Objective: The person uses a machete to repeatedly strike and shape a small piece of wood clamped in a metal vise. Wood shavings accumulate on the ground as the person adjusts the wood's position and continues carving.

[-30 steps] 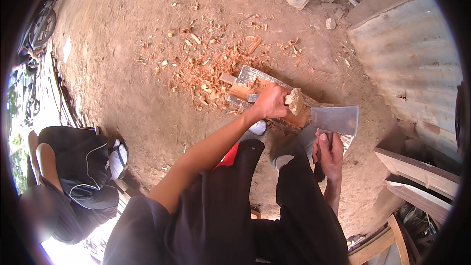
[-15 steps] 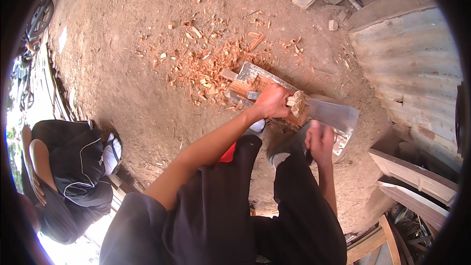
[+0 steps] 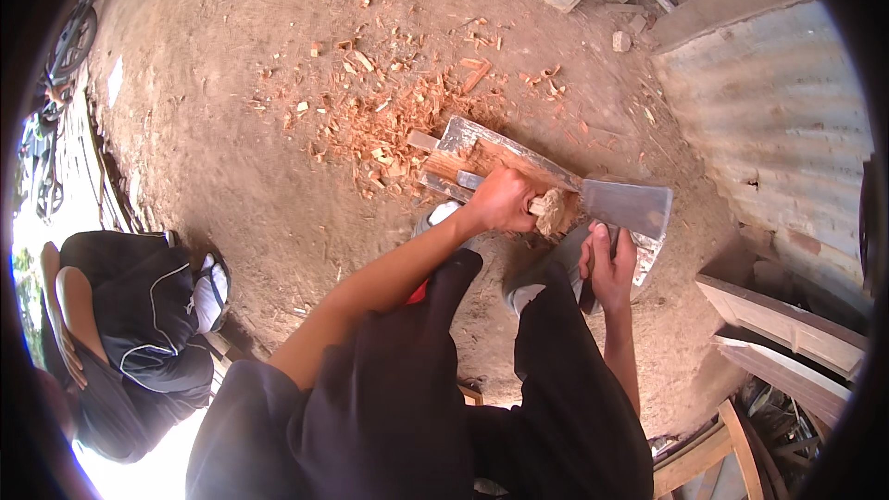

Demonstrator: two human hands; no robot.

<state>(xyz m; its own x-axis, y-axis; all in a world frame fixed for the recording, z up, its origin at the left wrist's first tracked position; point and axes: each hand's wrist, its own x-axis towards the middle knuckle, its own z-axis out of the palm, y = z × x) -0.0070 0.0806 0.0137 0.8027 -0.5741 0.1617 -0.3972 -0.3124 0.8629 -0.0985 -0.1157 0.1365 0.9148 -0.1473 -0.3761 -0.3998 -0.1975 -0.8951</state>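
Note:
My left hand (image 3: 507, 199) is closed round a chisel, whose frayed, mushroomed wooden end (image 3: 551, 213) sticks out on the right. The grey metal blade (image 3: 469, 181) shows on the hand's other side. Beneath it lies a reddish piece of wood (image 3: 447, 165), set between worn, white-smeared boards (image 3: 509, 144). My right hand (image 3: 611, 264) grips a cleaver by its dark handle. Its broad grey blade (image 3: 630, 207) is just right of the chisel's frayed end, apart from it. My left hand hides the middle of the chisel.
Wood shavings and chips (image 3: 380, 125) cover the dirt floor beyond the boards. A corrugated metal wall (image 3: 769, 102) stands at right, with wooden planks (image 3: 778, 319) below it. Another person (image 3: 134, 306) in dark clothes sits at left. My knees flank the work closely.
The cleaver's blade, blurred before, is now sharp and sits slightly higher and more left. My left hand and the chisel have shifted a little to the left in the picture.

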